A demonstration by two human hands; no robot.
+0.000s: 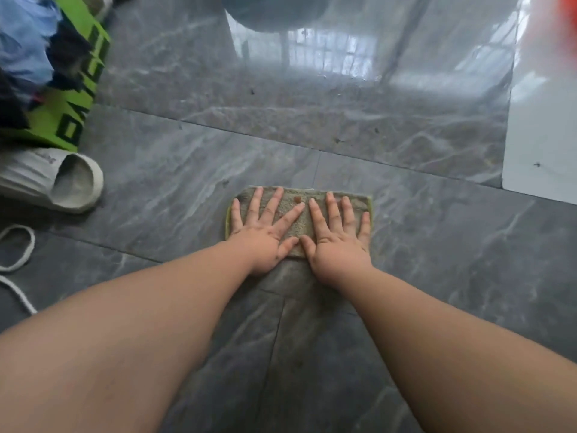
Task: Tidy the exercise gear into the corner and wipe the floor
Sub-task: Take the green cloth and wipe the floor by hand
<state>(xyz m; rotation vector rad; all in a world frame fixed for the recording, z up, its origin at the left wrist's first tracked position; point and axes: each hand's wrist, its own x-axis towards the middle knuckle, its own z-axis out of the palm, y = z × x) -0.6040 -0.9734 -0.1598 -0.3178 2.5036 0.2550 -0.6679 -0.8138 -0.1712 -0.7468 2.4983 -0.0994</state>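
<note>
A grey-green cloth (301, 221) with a yellow-green edge lies flat on the grey marble floor (421, 245). Both my hands press down on it side by side, fingers spread and pointing away from me. My left hand (265, 228) covers the cloth's left half, my right hand (338, 235) its right half. A small brown spot shows on the cloth between my fingertips. At the far left a green mat (73, 112) with black letters lies under a pile of blue and dark clothing (28, 48). A white rope (17, 260) curls on the floor at the left edge.
A pale slipper (53, 181) rests on the floor at left, beside the green mat. A white panel (543, 126) stands at right. A dark round object (274, 10) sits at the top middle. Small dark specks dot the floor beyond the cloth.
</note>
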